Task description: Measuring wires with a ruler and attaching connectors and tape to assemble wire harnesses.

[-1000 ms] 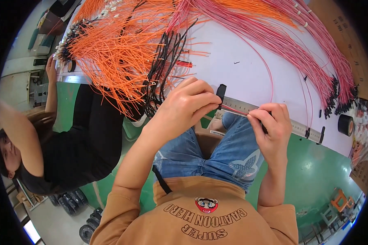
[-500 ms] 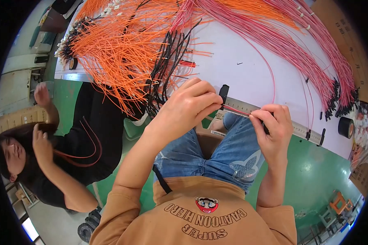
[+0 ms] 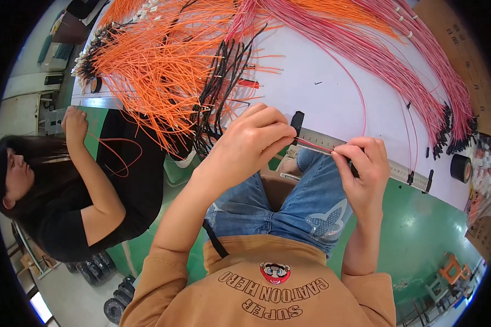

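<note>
A thin red wire is stretched between my two hands along the front edge of the table. My left hand pinches one end of it beside a strip of black tape. Thumb and fingers of my right hand close on the wire a short way to the right. Just behind the wire lies a steel ruler, fixed along the table edge with black tape. From near my right hand a longer pink-red wire curves back over the white tabletop toward the bundles.
Orange wires and black sleeved strands are heaped on the left. Pink wires with black ends stretch across the right, near a black tape roll and cardboard. A co-worker sits at left, holding a reddish wire.
My hands and the wire between them have barely moved. The co-worker's hand has shifted nearer the table edge, the head has turned, and the wire held there hangs in a different loop.
</note>
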### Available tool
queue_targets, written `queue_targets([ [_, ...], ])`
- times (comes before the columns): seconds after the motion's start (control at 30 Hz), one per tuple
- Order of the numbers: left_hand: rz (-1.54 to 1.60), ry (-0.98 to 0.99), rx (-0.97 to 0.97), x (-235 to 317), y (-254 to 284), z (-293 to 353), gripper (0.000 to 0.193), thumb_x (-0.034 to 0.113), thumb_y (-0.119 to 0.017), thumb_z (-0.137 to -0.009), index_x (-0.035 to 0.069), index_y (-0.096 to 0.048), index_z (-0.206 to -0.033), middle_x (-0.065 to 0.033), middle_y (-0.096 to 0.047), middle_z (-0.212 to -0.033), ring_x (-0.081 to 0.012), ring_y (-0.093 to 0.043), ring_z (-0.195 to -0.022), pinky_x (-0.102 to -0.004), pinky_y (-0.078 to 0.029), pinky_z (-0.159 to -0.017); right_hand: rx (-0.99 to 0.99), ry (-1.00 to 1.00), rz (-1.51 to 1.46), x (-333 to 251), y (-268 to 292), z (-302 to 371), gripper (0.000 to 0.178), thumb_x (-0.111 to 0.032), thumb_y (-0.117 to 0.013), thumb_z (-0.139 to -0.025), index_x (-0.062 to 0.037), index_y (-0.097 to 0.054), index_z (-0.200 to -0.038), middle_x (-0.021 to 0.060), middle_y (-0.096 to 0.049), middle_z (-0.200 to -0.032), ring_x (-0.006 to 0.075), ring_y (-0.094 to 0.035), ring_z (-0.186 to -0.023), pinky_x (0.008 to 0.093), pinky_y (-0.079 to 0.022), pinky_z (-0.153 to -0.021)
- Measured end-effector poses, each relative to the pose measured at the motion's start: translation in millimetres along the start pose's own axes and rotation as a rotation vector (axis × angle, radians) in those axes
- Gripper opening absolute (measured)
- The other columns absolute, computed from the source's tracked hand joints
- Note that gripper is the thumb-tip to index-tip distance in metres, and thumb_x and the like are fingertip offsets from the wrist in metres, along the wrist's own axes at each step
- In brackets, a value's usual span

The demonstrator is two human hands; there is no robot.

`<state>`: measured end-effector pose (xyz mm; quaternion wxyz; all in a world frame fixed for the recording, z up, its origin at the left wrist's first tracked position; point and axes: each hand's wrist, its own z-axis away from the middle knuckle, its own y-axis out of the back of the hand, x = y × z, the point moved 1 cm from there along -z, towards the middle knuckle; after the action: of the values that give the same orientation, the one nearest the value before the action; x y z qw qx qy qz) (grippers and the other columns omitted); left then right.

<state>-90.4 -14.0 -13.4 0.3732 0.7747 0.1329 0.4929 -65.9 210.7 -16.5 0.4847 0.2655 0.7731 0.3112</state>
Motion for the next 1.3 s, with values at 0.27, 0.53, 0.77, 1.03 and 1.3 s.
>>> queue_targets([
  [0.27, 0.005, 0.015, -0.011, 2.0, 0.4, -1.1, 0.012, 0.006, -0.071, -0.076, 0.004, -0.068, -0.088, -0.0062, -0.061, -0.088, -0.0237, -0.059, -0.084, -0.0348, -0.049, -0.074, 0.004, 0.003, 0.006, 1.4, -1.0, 0.7, 0.014, -0.006, -0.076, -0.071, -0.0071, -0.066, -0.080, 0.0027, -0.057, -0.083, 0.0212, -0.054, -0.075, 0.0334, -0.044, -0.063],
  [0.53, -0.003, 0.014, 0.002, 3.1, -0.4, -0.9, 0.011, 0.005, -0.070, -0.077, 0.003, -0.068, -0.088, -0.0064, -0.061, -0.088, -0.0238, -0.059, -0.084, -0.0349, -0.049, -0.074, -0.005, -0.003, -0.028, 1.3, 0.4, 0.1, 0.013, -0.003, -0.074, -0.072, -0.0069, -0.066, -0.081, 0.0044, -0.057, -0.081, 0.0215, -0.052, -0.075, 0.0331, -0.041, -0.064],
  [0.77, 0.004, -0.004, -0.007, 1.3, -2.0, -1.1, 0.011, 0.005, -0.069, -0.078, 0.003, -0.067, -0.089, -0.0066, -0.061, -0.088, -0.0241, -0.058, -0.084, -0.0349, -0.049, -0.073, -0.016, 0.005, 0.002, 1.2, 1.5, -1.2, 0.013, -0.006, -0.075, -0.072, -0.0071, -0.065, -0.080, 0.0025, -0.057, -0.082, 0.0210, -0.053, -0.075, 0.0336, -0.043, -0.063],
  [1.03, 0.004, -0.001, 0.000, 2.7, -2.4, -0.9, 0.011, 0.005, -0.068, -0.079, 0.003, -0.067, -0.090, -0.0069, -0.060, -0.088, -0.0244, -0.059, -0.085, -0.0349, -0.049, -0.074, -0.012, 0.012, 0.007, 0.2, 1.9, -1.8, 0.014, -0.005, -0.075, -0.072, -0.0071, -0.065, -0.081, 0.0025, -0.058, -0.082, 0.0210, -0.054, -0.075, 0.0334, -0.044, -0.063],
  [1.3, 0.005, 0.016, -0.019, 3.2, -0.3, -1.1, 0.011, 0.005, -0.069, -0.078, 0.003, -0.067, -0.089, -0.0069, -0.061, -0.089, -0.0244, -0.059, -0.085, -0.0347, -0.049, -0.074, -0.001, 0.001, -0.026, 1.6, 0.3, -0.3, 0.013, -0.001, -0.074, -0.072, -0.0060, -0.064, -0.080, 0.0047, -0.057, -0.081, 0.0217, -0.052, -0.074, 0.0329, -0.041, -0.063],
])
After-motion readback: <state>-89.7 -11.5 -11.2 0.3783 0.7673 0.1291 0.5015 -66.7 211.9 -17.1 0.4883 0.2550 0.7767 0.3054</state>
